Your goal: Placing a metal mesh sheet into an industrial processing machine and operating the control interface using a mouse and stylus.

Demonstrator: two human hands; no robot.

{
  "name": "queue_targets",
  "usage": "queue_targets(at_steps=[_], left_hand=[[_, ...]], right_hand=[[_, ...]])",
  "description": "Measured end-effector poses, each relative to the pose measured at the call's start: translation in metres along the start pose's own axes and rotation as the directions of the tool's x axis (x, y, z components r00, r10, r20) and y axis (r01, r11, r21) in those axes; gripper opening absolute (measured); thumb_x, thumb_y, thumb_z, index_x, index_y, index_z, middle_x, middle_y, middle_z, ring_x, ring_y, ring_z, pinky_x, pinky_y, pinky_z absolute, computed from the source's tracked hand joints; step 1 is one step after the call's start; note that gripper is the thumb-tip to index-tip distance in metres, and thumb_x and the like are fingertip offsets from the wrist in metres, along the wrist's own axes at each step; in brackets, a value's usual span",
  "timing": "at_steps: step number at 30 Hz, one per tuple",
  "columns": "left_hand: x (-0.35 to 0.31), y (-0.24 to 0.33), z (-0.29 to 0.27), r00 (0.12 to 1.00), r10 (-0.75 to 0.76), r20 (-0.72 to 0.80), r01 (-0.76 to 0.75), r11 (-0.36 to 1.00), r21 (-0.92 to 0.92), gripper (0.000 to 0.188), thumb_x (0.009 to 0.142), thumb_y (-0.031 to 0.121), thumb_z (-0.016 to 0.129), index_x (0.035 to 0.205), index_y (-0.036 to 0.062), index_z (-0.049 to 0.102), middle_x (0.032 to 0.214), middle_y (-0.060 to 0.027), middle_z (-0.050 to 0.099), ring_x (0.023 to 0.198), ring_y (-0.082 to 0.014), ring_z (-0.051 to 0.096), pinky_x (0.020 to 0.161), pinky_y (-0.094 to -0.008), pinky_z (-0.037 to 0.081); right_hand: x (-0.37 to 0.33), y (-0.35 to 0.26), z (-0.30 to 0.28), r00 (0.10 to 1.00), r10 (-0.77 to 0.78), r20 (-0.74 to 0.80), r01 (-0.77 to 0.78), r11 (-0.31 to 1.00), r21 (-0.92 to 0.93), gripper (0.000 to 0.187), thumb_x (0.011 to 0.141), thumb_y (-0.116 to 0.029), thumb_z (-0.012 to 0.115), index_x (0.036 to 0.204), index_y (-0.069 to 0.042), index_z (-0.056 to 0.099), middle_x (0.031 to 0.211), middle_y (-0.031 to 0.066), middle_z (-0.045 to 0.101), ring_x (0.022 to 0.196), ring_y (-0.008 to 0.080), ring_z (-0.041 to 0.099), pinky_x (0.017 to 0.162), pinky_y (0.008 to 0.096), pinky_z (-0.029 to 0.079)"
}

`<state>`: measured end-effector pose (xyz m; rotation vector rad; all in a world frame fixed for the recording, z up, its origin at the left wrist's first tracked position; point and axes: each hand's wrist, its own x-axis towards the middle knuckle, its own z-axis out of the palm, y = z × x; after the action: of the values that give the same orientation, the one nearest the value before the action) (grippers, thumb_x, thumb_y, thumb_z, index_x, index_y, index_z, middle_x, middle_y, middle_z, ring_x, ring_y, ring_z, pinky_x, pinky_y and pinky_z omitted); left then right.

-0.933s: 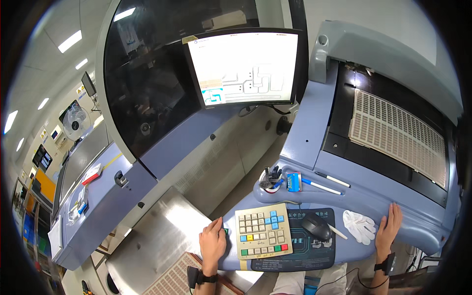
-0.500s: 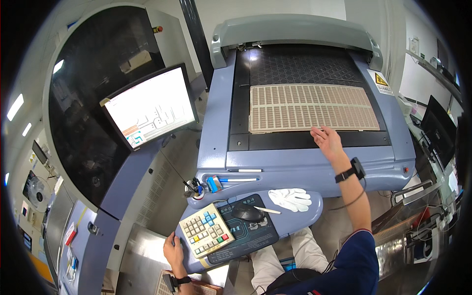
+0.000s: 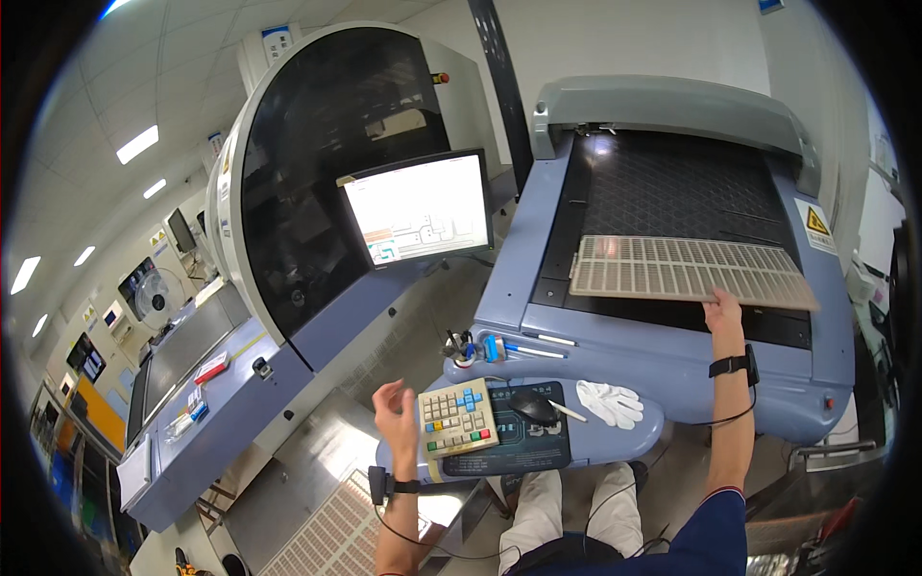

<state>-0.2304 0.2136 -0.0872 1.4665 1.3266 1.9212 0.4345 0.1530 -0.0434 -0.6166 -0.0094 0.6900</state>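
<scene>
A beige panel point(image 3: 672, 266) with rows of small rectangular cells lies over the dark bed point(image 3: 691, 182) of a blue-grey machine. My right hand point(image 3: 722, 313) pinches its near edge, right of the middle. That side looks raised from the bed, and the panel's right end reaches across the bed's frame. My left hand point(image 3: 395, 420) holds nothing, its fingers loosely bent and apart, just left of a beige keypad point(image 3: 457, 419). Below my left forearm, a similar gridded panel point(image 3: 331, 528) rests on a metal surface, partly hidden by the arm.
A black mouse point(image 3: 532, 406) sits on a dark mat point(image 3: 538, 459), with white gloves point(image 3: 611, 404) to its right. Pens and a pen cup point(image 3: 463, 355) stand behind the keypad. A lit monitor point(image 3: 420, 208) is fixed left of the bed; a grey gantry point(image 3: 672, 101) spans its far end.
The view has turned left. My right hand has closed on the panel's near edge, which has tilted up and shifted. My left hand has risen from beside the keypad.
</scene>
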Motion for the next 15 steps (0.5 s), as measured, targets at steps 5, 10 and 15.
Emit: queue_targets(at_steps=[5,10,15], left_hand=[[-0.044,0.075,0.042,0.821,0.245,0.516,-0.132,0.960,-0.246,0.049,0.093,0.017,0.069,0.136,0.0014,0.051,0.128,-0.0173,0.064,0.119,-0.0251,0.062,0.101,-0.0375,0.048],[-0.089,0.143,0.111,0.663,0.230,0.712,0.431,0.661,-0.614,0.071,0.101,0.039,0.058,0.154,0.0033,0.030,0.159,-0.0164,0.034,0.140,-0.0278,0.043,0.115,-0.0426,0.035],[-0.177,0.183,0.121,0.547,0.240,0.802,0.675,0.441,-0.592,0.035,0.107,0.028,0.050,0.128,0.0003,0.057,0.125,-0.0110,0.066,0.113,-0.0193,0.064,0.099,-0.0349,0.050]], right_hand=[[-0.197,-0.012,-0.019,0.912,-0.263,0.315,0.279,0.960,-0.008,0.038,0.095,-0.001,0.063,0.131,0.004,0.050,0.128,0.0130,0.058,0.119,0.0249,0.056,0.104,0.0418,0.046],[-0.348,-0.053,-0.134,0.868,-0.420,0.264,0.437,0.900,-0.004,0.039,0.098,-0.005,0.061,0.136,-0.003,0.050,0.132,0.0092,0.059,0.117,0.0223,0.059,0.104,0.0437,0.048],[-0.438,-0.050,-0.249,0.906,-0.401,0.134,0.411,0.910,-0.056,0.039,0.100,-0.008,0.058,0.137,-0.002,0.048,0.125,0.0068,0.061,0.108,0.0204,0.060,0.103,0.0490,0.048]])
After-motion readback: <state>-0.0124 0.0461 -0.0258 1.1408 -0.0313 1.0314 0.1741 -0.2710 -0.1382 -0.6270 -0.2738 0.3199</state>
